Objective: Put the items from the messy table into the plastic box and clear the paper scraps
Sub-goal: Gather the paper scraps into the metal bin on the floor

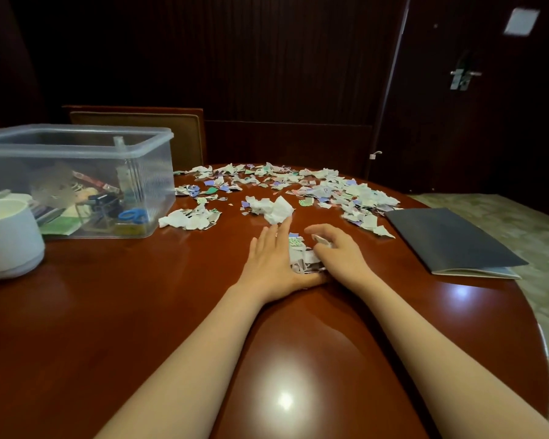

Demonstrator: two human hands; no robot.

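Scraps (301, 259) between left hand (268, 259), right hand (338, 253) — box (154, 172), folder (450, 239) flanking.

Clear plastic box (76, 146), part-filled, at left; torn paper scraps (330, 188) right of it.

Left forearm (203, 337) and right forearm (425, 327) stretch forward, converging, wrists low. Left hand (268, 258) lies flat, fingers straight and together, palm edge turned inward. Right hand (338, 253) faces it, fingers curled, cupping paper scraps (301, 259) squeezed between both hands.
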